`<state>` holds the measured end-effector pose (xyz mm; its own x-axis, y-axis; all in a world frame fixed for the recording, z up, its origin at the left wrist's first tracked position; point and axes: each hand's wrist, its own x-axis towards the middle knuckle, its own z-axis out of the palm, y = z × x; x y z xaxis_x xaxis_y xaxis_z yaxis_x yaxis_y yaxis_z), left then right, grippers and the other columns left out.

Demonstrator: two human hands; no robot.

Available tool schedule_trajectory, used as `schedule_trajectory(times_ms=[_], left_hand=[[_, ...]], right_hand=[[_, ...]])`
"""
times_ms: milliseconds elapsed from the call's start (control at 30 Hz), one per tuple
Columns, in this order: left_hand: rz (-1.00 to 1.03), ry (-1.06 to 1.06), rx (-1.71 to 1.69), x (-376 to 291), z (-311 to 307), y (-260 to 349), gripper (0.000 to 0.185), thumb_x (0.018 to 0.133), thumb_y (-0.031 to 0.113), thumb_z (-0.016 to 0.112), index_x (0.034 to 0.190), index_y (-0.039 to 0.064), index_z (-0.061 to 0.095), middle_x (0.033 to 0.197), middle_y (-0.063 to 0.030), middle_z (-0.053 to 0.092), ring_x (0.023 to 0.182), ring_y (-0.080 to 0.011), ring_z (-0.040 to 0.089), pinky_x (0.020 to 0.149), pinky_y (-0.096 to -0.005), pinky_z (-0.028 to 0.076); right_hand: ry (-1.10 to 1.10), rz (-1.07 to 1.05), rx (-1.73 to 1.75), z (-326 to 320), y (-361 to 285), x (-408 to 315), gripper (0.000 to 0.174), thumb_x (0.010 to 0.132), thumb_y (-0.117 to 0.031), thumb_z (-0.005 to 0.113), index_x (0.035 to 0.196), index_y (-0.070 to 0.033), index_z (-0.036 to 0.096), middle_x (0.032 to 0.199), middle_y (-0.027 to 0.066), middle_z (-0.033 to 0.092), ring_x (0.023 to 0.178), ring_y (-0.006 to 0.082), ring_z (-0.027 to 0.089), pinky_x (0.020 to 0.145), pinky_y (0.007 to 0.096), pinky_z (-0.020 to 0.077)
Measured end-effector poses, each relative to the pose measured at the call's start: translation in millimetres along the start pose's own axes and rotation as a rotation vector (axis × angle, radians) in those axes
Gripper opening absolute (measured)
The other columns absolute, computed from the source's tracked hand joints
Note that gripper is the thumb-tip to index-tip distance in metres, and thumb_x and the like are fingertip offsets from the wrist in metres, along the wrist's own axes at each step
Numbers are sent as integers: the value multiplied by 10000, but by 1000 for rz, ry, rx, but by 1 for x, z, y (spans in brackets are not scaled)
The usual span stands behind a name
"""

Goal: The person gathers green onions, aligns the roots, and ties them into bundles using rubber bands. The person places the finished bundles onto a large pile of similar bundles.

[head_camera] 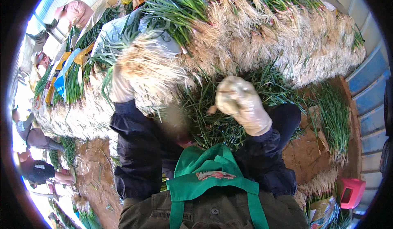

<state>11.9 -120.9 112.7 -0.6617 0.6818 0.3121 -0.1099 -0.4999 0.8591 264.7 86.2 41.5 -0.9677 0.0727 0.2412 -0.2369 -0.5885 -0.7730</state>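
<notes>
My left hand (121, 86), in a pale glove, grips a bunch of green onions (147, 61). Its long, pale roots fan out to the right and are blurred, while green leaves show beyond the glove. My right hand (238, 101), gloved too, is curled over a heap of loose green leaves (202, 118). Nothing plainly shows inside its fingers. Just left of it is a small brown scrap (212, 109); whether it touches the glove I cannot tell. The heap lies between my knees, below a long stack of green onions (233, 41) with roots facing me.
More bundled green onions (333, 118) lie at right, beside a blue and white panelled wall (373, 106). A red plastic stool (352, 193) stands at lower right. Brown ground (95, 167) runs along the left, where other people (36, 170) are seated. I wear a green apron (212, 167).
</notes>
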Motion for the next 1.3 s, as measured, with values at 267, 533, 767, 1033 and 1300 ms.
schedule_trajectory(times_ms=[267,533,767,1033,1300], left_hand=[[10,-15,-758,-83,34,125,505,853,116,661,1277,-55,445,1156,-164,612,1039,-210,602,917,-322,495],[398,267,-638,-236,-16,218,513,831,119,676,1268,-46,463,1122,-156,623,1010,-228,611,899,-338,505],[506,726,-89,-353,-123,175,524,802,136,685,1256,-36,489,1073,-149,637,960,-253,623,866,-362,518],[167,1000,-268,-392,-235,-122,501,766,132,648,1227,-31,536,1075,-128,637,972,-263,622,889,-388,501],[-247,1054,-843,-418,-260,-313,362,901,223,441,954,-111,569,914,-264,640,806,-336,633,790,-419,529]], right_hand=[[273,50,-1897,-74,141,34,354,865,-323,594,1008,-9,675,765,189,647,749,343,617,748,405,496],[-350,703,-1708,-114,271,43,336,866,-360,547,947,-80,713,956,175,672,948,370,617,813,446,484],[-592,787,-1724,-187,280,27,292,874,-284,553,1001,-73,709,1050,182,668,1013,326,628,890,401,473],[-483,778,-1751,-184,274,8,280,876,-263,553,1005,-66,705,1020,181,677,986,319,639,870,393,479],[-355,736,-1773,-181,260,-30,269,879,-242,553,1009,-58,700,990,181,686,960,312,650,849,384,484]])
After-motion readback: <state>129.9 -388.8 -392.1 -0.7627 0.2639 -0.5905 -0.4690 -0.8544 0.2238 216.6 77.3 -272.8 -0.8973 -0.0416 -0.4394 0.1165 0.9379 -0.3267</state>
